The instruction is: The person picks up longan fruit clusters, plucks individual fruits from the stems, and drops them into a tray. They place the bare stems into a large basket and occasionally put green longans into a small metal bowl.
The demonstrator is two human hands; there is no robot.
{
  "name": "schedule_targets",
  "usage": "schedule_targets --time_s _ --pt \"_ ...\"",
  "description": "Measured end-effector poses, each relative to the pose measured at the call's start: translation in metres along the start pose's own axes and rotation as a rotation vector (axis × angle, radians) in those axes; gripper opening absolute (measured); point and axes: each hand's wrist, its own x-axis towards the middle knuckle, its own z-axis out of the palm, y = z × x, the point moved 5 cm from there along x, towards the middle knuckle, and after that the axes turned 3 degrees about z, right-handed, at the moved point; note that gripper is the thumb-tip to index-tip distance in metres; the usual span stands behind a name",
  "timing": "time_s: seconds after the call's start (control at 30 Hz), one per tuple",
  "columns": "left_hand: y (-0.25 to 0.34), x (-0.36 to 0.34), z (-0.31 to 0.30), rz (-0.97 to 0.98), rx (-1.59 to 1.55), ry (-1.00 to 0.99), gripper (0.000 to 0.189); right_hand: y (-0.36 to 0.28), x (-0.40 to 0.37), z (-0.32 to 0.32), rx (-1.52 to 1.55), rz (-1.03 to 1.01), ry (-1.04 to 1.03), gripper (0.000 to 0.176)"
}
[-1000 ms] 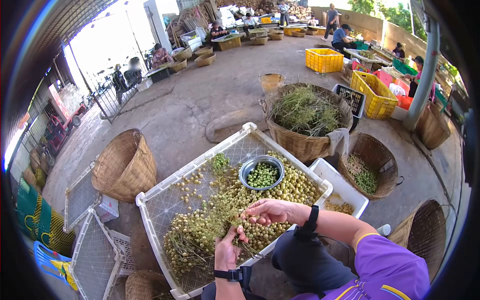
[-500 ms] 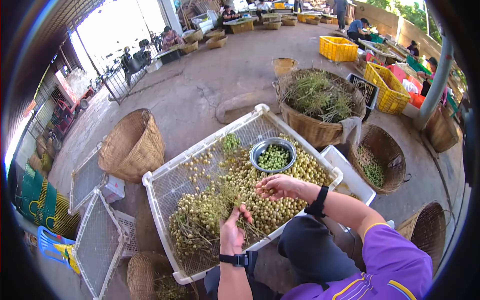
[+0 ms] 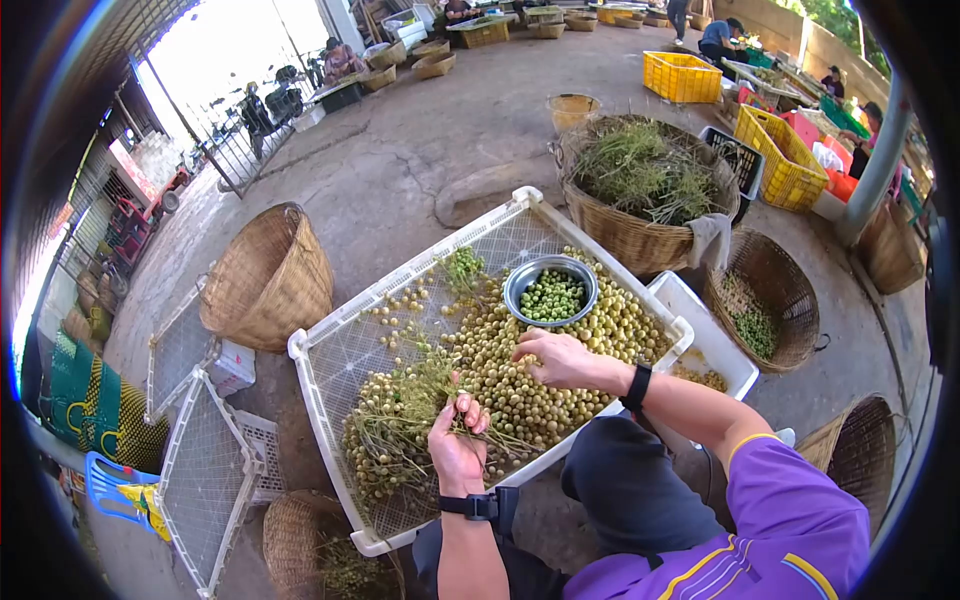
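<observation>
At lower centre, the left hand (image 3: pixel 458 447) grips thin green stems (image 3: pixel 402 412), best held steady. The right hand (image 3: pixel 562 360) curls over round yellowish fruits (image 3: pixel 522 402), contents unclear.

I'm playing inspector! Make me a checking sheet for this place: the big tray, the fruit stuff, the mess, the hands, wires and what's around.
Surface: white mesh tray, partly covered; some bare mesh shows.
Job's things: round tan fruits, some loose, some on stems; metal bowl holding green fruits.
Clutter: wicker basket heaped with greenery, and white bin, beside the tray.
Hands: left hand grips stems; right hand is over loose fruits, grasp unclear.
Cables: nothing clearly seen.
Surroundings: yellow crates, more baskets, people further back.
</observation>
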Motion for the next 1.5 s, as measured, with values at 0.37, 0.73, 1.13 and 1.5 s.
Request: schedule_targets --time_s 0.37,0.73,1.13,1.5 --pt "-0.004 -0.002 0.000 -0.028 -0.047 -0.011 0.017 -0.045 -0.021 0.045 0.797 0.174 -0.670 0.030" --pt "0.002 -0.001 -0.007 0.202 0.449 0.133 0.019 -0.030 -0.016 0.007 1.436 0.384 -0.284 0.023" --pt "-0.010 -0.003 -0.002 0.258 0.721 0.226 0.010 -0.081 -0.006 -0.021 0.292 0.086 0.106 0.027" --pt "-0.011 0.001 -0.010 0.211 0.684 0.155 0.011 -0.080 -0.006 -0.014 0.371 0.165 0.056 0.020"
